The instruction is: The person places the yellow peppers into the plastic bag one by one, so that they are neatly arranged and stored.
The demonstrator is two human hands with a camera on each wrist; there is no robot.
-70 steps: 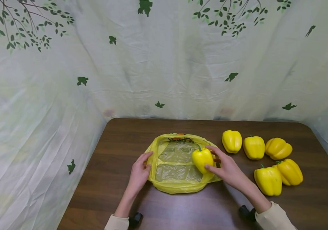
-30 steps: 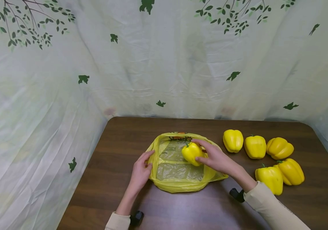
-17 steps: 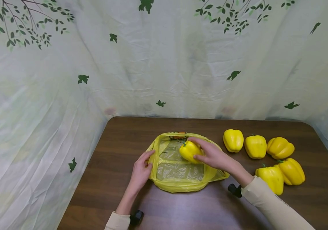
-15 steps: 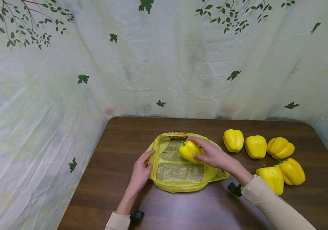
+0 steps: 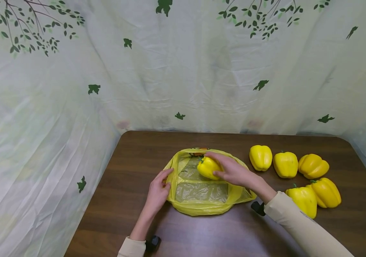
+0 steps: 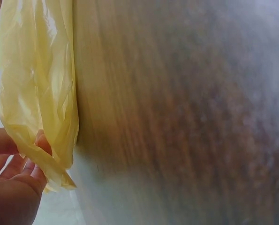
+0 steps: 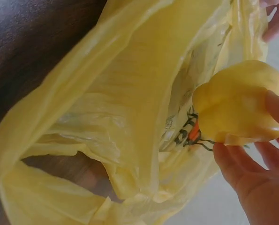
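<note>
A yellow plastic bag (image 5: 199,210) lies with its mouth spread wide on the brown table. My left hand (image 5: 157,191) pinches the bag's left edge; in the left wrist view, fingers (image 6: 29,176) curl about a gathered bit of plastic. Over the bag's opening, toward its far side, my right hand (image 5: 234,170) grips a yellow bell pepper (image 5: 208,168) with a green stem. In the right wrist view the thumb and fingers span this bell pepper (image 7: 240,103), with printed bag wall behind it. The bag's bottom shows through the opening.
Several more yellow bell peppers (image 5: 285,165) rest in a cluster at the right of the wooden table (image 5: 131,157). Pale curtains (image 5: 202,71) with leaf prints hang behind and beside it.
My right hand has carried the bell pepper leftward and slightly farther away, from the bag's right rim to over its opening. The left hand has stayed at the bag's left edge.
</note>
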